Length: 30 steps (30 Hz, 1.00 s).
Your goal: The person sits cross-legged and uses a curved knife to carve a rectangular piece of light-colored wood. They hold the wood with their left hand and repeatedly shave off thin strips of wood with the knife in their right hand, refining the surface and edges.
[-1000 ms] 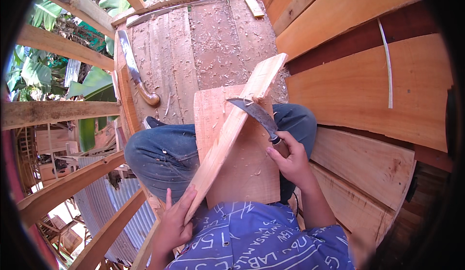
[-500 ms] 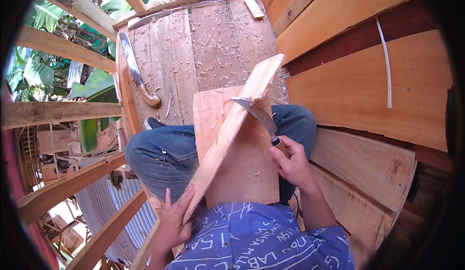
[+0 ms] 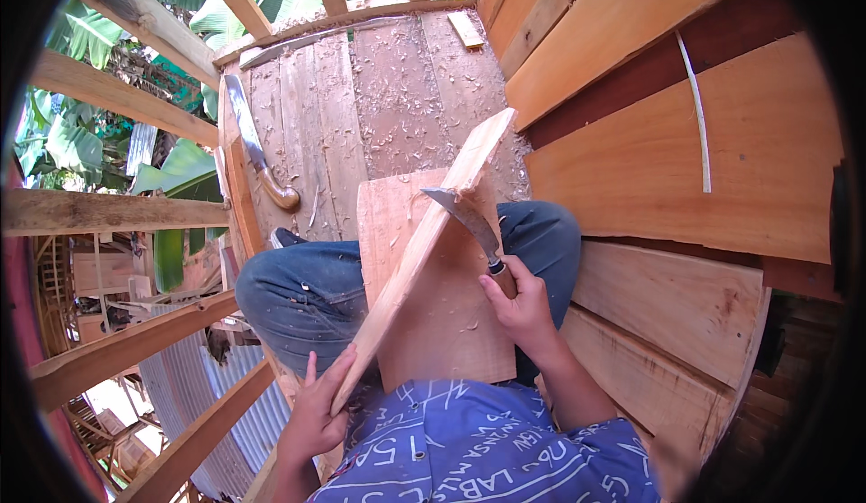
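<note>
My left hand point(image 3: 319, 402) grips the near end of a long pale wooden slat point(image 3: 401, 282), which slants away up to the right. In my right hand point(image 3: 521, 304) is the wooden handle of a curved knife point(image 3: 471, 219). Its hooked blade lies across the slat's upper part, the tip reaching past the left edge, with a curled shaving beside it. Under the slat, a wide flat board point(image 3: 449, 323) rests over my lap between my knees, a few shavings on its face.
A large machete point(image 3: 250, 133) with a wooden handle lies on the plank floor point(image 3: 316, 115) at far left. Shavings litter the floor, with a small wood offcut point(image 3: 465, 30) at the back. A board wall point(image 3: 667, 142) stands close on the right; wooden rails point(image 3: 117, 214) run along the left.
My right hand and the curved knife have shifted slightly left and down along the slat. The left hand keeps its hold on the near end. The whole view has shifted slightly.
</note>
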Tool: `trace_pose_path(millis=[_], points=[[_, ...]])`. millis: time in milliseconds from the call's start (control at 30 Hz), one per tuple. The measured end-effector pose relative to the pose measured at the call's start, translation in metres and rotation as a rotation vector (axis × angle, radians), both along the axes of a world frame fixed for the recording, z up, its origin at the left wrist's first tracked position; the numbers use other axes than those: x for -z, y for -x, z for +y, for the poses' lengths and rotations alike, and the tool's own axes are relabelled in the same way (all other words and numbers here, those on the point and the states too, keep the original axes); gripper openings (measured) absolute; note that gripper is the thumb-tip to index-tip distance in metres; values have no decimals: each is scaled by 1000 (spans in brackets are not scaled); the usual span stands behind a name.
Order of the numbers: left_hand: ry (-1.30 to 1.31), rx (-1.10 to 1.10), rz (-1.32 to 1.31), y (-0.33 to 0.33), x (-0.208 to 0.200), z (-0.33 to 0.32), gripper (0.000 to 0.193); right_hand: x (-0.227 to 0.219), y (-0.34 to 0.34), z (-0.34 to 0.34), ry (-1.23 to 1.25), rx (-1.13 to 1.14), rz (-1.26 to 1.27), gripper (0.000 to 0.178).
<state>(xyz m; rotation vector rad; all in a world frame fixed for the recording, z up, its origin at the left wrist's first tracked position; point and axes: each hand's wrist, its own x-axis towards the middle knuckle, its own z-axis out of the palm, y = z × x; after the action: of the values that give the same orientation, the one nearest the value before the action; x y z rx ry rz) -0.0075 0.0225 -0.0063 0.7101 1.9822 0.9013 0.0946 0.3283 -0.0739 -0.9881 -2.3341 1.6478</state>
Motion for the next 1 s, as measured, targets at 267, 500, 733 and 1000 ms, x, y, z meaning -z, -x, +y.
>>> trace_pose_path(millis=[267, 500, 733, 1000], points=[[-17, -25, -31, 3, 1, -1, 83, 10, 8, -11, -66, 33, 121, 24], [-91, -31, -30, 1, 9, -13, 87, 12, 8, -19, -42, 60, 155, 23], [-242, -99, -175, -3, 17, -24, 87, 24, 0, -28, -191, 107, 242, 22], [-393, -65, -246, -6, 17, -29, 85, 19, -7, -34, -241, 143, 308, 20]])
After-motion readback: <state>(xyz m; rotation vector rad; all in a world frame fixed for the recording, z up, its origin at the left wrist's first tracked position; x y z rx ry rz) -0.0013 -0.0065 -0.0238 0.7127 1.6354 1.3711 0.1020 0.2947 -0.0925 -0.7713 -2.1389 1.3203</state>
